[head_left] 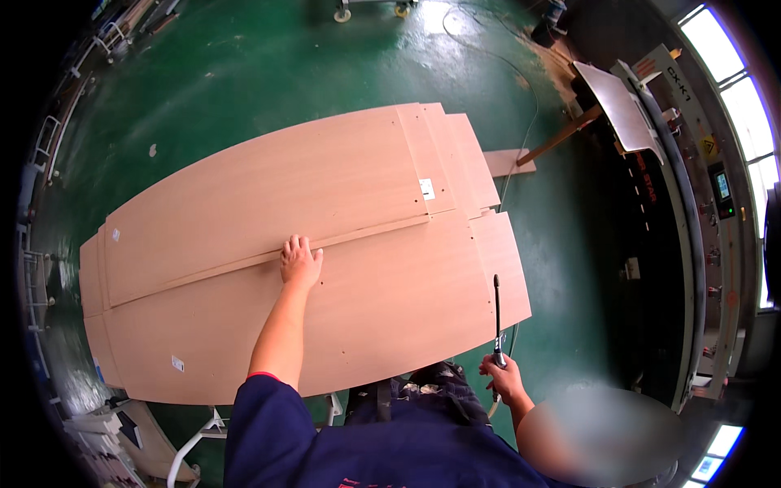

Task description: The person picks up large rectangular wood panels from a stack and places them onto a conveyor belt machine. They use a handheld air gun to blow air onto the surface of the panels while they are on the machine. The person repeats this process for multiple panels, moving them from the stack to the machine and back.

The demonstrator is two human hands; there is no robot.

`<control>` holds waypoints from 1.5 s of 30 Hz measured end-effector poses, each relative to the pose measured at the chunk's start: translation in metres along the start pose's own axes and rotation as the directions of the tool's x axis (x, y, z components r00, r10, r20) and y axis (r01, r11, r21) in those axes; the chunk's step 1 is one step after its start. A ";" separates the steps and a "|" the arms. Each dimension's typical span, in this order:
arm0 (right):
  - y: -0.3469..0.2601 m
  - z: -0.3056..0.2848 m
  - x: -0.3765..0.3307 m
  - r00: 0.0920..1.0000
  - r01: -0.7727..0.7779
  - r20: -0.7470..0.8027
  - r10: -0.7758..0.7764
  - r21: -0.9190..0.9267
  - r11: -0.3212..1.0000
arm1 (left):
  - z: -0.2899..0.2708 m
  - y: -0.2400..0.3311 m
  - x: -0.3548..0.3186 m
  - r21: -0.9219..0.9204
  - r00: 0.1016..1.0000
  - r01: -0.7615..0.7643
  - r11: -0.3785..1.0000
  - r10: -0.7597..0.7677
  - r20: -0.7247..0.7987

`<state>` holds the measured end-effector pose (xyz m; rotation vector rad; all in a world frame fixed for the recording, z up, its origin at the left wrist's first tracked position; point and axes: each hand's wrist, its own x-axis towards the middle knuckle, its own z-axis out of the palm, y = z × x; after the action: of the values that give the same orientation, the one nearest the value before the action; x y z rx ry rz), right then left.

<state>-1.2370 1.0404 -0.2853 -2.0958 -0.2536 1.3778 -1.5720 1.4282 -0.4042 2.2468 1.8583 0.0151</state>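
Note:
Wood-coloured flat panels point(244, 203) lie stacked in front of me, with small drilled holes and white labels on them. My left hand point(301, 262) rests on the near edge of an upper panel, fingers apart and pointing away from me. Off the stack's near right corner, my right hand point(504, 378) is closed around the handle of an air blow gun point(497, 325). Its long thin black nozzle points up and away, in front of the right end of the lower panel point(382, 301). A hose hangs below the handle.
A large machine point(691, 203) with a small screen and a raised plate point(618, 110) runs along the right. A board point(508, 162) sticks out behind the stack. White-framed racks point(49, 154) line the left, and a wheeled frame point(370, 6) stands far off on the green floor point(268, 73).

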 end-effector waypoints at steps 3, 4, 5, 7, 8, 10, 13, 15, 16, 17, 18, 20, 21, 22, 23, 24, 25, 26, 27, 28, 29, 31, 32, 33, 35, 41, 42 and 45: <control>-0.028 0.014 0.019 1.000 0.000 0.012 0.001 -0.024 1.000 | 0.001 -0.002 0.013 -0.004 0.999 -0.050 0.999 0.050 0.005; -0.041 0.019 0.028 0.999 -0.003 0.047 0.004 -0.027 1.000 | 0.002 -0.007 0.015 -0.011 0.998 -0.058 0.998 0.058 -0.038; -0.053 0.025 0.036 0.997 -0.003 0.072 0.006 -0.041 0.999 | 0.005 -0.011 0.015 -0.017 0.995 -0.065 0.998 0.064 -0.080; -0.072 0.034 0.055 0.996 0.014 0.092 -0.007 -0.071 0.997 | 0.006 -0.008 0.021 -0.030 0.992 -0.084 0.996 0.080 -0.096; -0.081 0.039 0.063 0.994 0.014 0.108 -0.006 -0.079 0.997 | 0.006 -0.007 0.020 -0.036 0.995 -0.077 0.996 0.075 -0.068; -0.099 0.044 0.082 0.988 0.057 0.151 -0.038 -0.125 0.991 | 0.008 -0.009 0.022 -0.042 0.996 -0.083 0.996 0.081 -0.044; -0.126 0.055 0.105 0.984 0.092 0.165 -0.068 -0.139 0.986 | 0.009 -0.013 0.006 -0.027 0.993 -0.113 0.993 0.113 -0.029; -0.137 0.060 0.116 0.986 0.074 0.156 -0.056 -0.114 0.991 | 0.019 -0.018 -0.024 -0.024 0.985 -0.156 0.987 0.154 -0.074; -0.138 0.062 0.122 0.990 0.063 0.133 -0.047 -0.112 0.992 | 0.020 -0.020 -0.040 -0.022 0.984 -0.168 0.986 0.167 -0.056; -0.138 0.065 0.128 0.994 0.050 0.102 -0.039 -0.106 0.993 | 0.024 -0.023 -0.058 -0.026 0.981 -0.192 0.981 0.191 -0.039; -0.137 0.067 0.135 0.997 0.036 0.072 -0.029 -0.101 0.994 | 0.029 -0.027 -0.080 -0.030 0.977 -0.213 0.977 0.213 -0.019; -0.123 0.070 0.149 1.000 0.012 0.028 -0.010 -0.061 0.998 | 0.034 -0.032 -0.122 -0.030 0.965 -0.263 0.964 0.263 -0.012; -0.117 0.071 0.155 1.000 0.004 0.000 -0.004 -0.090 0.996 | 0.036 -0.034 -0.143 -0.021 0.961 -0.278 0.960 0.278 0.003; -0.109 0.073 0.159 1.000 -0.005 -0.030 0.002 -0.115 0.993 | 0.038 -0.035 -0.161 -0.011 0.955 -0.296 0.955 0.296 0.019; -0.101 0.075 0.162 0.998 -0.013 -0.057 0.005 -0.140 0.990 | 0.040 -0.035 -0.179 0.000 0.950 -0.309 0.951 0.309 0.037; -0.082 0.071 0.168 0.993 0.074 -0.071 -0.095 -0.254 0.964 | 0.043 -0.033 -0.196 0.012 0.947 -0.317 0.948 0.316 0.056; -0.052 0.064 0.177 0.978 0.159 -0.072 -0.197 -0.363 0.918 | 0.046 -0.033 -0.210 0.026 0.944 -0.325 0.945 0.322 0.073; -0.038 0.065 0.184 0.952 0.241 -0.056 -0.300 -0.466 0.851 | 0.048 -0.033 -0.224 0.024 0.939 -0.342 0.939 0.340 0.057; -0.057 0.074 0.163 0.974 0.155 -0.089 -0.208 -0.404 0.901 | 0.053 -0.033 -0.238 0.021 0.934 -0.357 0.934 0.356 0.040; -0.059 0.075 0.155 0.983 0.132 -0.072 -0.168 -0.358 0.925 | 0.056 -0.032 -0.249 0.013 0.928 -0.372 0.928 0.372 0.022; -0.053 0.073 0.148 0.990 0.104 -0.057 -0.128 -0.314 0.944 | 0.059 -0.031 -0.258 -0.026 0.919 -0.393 0.919 0.394 0.032; -0.029 0.068 0.147 0.976 0.160 -0.062 -0.207 -0.435 0.886 | 0.060 -0.027 -0.268 -0.102 0.900 -0.427 0.898 0.434 0.046; -0.020 0.064 0.143 0.976 0.100 -0.130 -0.176 -0.451 0.887 | 0.059 -0.019 -0.268 -0.083 0.894 -0.446 0.891 0.447 -0.002; -0.014 0.061 0.142 0.970 0.103 -0.143 -0.197 -0.495 0.863 | 0.059 -0.012 -0.270 -0.093 0.904 -0.427 0.899 0.428 -0.015; 0.002 0.052 0.137 0.957 0.078 -0.188 -0.221 -0.567 0.820 | 0.062 0.002 -0.278 -0.111 0.920 -0.392 0.913 0.390 -0.039; 0.066 0.010 0.141 0.966 0.084 -0.197 -0.168 -0.376 0.923 | 0.078 0.035 -0.301 -0.153 0.933 -0.359 0.921 0.354 -0.060; 0.083 -0.003 0.146 0.963 0.131 -0.174 -0.207 -0.370 0.920 | 0.080 0.039 -0.307 -0.133 0.938 -0.346 0.929 0.344 -0.041; 0.079 -0.012 0.130 0.988 0.048 -0.133 -0.083 -0.244 0.969 | 0.083 0.050 -0.324 -0.161 0.950 -0.313 0.936 0.306 -0.067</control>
<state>-1.1825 1.0342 -0.4277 -2.3498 -0.4459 1.2018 -1.5747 1.0912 -0.4328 2.4058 1.4397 0.2632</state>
